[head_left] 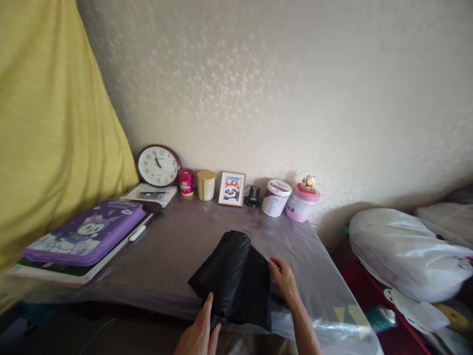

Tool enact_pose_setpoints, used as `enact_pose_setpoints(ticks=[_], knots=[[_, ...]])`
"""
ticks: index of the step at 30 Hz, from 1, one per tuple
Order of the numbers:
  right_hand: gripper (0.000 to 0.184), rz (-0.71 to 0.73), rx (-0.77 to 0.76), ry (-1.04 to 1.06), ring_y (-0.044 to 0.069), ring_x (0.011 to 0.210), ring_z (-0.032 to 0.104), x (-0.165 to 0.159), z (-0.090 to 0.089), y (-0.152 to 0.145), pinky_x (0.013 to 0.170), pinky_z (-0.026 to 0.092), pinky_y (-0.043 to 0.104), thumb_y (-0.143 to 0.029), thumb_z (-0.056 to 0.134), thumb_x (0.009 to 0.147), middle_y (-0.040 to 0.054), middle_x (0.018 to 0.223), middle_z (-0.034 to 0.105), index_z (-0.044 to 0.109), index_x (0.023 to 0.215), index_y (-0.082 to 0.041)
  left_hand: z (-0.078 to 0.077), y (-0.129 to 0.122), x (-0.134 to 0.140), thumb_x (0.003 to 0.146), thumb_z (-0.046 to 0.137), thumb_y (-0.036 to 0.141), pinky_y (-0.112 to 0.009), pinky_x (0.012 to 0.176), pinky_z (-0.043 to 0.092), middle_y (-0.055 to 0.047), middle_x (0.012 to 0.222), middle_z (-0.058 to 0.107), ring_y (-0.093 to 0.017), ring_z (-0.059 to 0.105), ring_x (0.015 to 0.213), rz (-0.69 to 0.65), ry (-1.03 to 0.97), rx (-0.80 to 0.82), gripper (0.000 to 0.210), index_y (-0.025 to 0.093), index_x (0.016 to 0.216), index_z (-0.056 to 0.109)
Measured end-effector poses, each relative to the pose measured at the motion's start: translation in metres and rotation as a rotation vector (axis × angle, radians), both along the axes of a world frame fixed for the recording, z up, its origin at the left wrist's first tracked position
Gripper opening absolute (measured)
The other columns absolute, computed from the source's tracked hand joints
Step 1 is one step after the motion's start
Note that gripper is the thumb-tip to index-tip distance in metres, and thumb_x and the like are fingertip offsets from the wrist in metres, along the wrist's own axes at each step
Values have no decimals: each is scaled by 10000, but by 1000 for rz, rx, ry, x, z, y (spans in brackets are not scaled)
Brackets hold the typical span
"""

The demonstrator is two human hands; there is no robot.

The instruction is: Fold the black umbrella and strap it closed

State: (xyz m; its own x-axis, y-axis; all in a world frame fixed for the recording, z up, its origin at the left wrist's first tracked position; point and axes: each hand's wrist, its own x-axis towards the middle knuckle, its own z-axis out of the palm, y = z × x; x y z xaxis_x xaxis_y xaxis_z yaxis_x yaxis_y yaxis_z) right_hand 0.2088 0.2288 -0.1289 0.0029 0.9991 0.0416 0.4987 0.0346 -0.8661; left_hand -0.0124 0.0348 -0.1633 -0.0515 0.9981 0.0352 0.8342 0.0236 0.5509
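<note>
- hands on a black plastic bag lying on the film-covered worktop, close to the near edge; i judge the step in hand to be flattening or folding it.
- left hand: grip pinches the bag's near corner, thumb over the fold, clenched on the plastic.
- right hand: fingers curled loosely at the bag's right edge, touching it; i cannot tell if that grip truly holds the plastic or just rests there.
- next move, as i read it, calls for keeping the thin film pinned with one grip while the other draws the far bulged end over.
- room: bare worktop beyond both grips up to the row along the wall — picture frame, white tub, pink jar.
- left of the left grip, well apart, a purple case.
- right of the right grip the worktop edge falls away near; little room there.
</note>
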Motion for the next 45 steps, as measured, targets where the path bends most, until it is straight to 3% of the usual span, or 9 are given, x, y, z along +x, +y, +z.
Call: enact_pose_setpoints(ticks=[5, 12, 18, 26, 31, 37, 45], knots=[[390, -5, -16, 19, 225, 724, 636, -5, -4, -9, 590, 497, 312, -469, 511, 691, 67, 792, 680, 658, 908, -180, -5, 1, 0, 907, 259, 306, -208, 843, 481, -149, 1341, 445, -161, 568, 1083, 28, -14, 82, 515, 85, 1365, 177], [463, -20, -107, 169, 175, 550, 587, -12, 8, -23, 443, 426, 254, -534, 516, 707, 14, 638, 640, 656, 958, -171, -8, 2, -2, 899, 275, 311, -209, 808, 499, -130, 1315, 483, -168, 605, 1026, 43, -31, 99, 515, 118, 1368, 188], [481, 18, -109, 269, 225, 682, 629, -21, 9, -35, 551, 481, 282, -552, 585, 661, 37, 687, 673, 675, 904, -146, -5, 1, -1, 904, 270, 304, -251, 862, 483, -153, 1333, 455, -174, 569, 1085, 39, -49, 84, 501, 127, 1360, 161], [435, 75, -140, 395, 254, 857, 634, -33, 16, -49, 731, 510, 330, -486, 594, 700, 76, 893, 691, 624, 971, -148, 0, 2, 1, 914, 231, 300, -260, 838, 498, -200, 1330, 440, -192, 581, 1067, 19, -12, 42, 501, 69, 1346, 130], [401, 76, -108, 430, 252, 831, 640, -37, 18, -46, 693, 513, 322, -476, 598, 691, 80, 903, 694, 629, 928, -154, 1, -1, 1, 917, 244, 295, -265, 844, 497, -211, 1335, 428, -188, 572, 1081, 10, 18, 61, 501, 77, 1345, 102], [425, 96, -54, 458, 242, 793, 638, -54, 34, -41, 646, 506, 308, -460, 638, 666, 69, 847, 699, 631, 948, -144, -2, 1, -1, 917, 242, 278, -248, 842, 502, -220, 1343, 413, -176, 549, 1108, -22, 60, 89, 501, 68, 1339, 74], [430, 180, 5, 434, 207, 721, 641, -96, 43, -29, 627, 505, 295, -399, 613, 690, 35, 781, 690, 595, 1048, -161, 7, 4, 0, 882, 269, 255, -262, 880, 484, -229, 1312, 447, -182, 544, 1112, 12, 99, 90, 492, 15, 1303, 183]])
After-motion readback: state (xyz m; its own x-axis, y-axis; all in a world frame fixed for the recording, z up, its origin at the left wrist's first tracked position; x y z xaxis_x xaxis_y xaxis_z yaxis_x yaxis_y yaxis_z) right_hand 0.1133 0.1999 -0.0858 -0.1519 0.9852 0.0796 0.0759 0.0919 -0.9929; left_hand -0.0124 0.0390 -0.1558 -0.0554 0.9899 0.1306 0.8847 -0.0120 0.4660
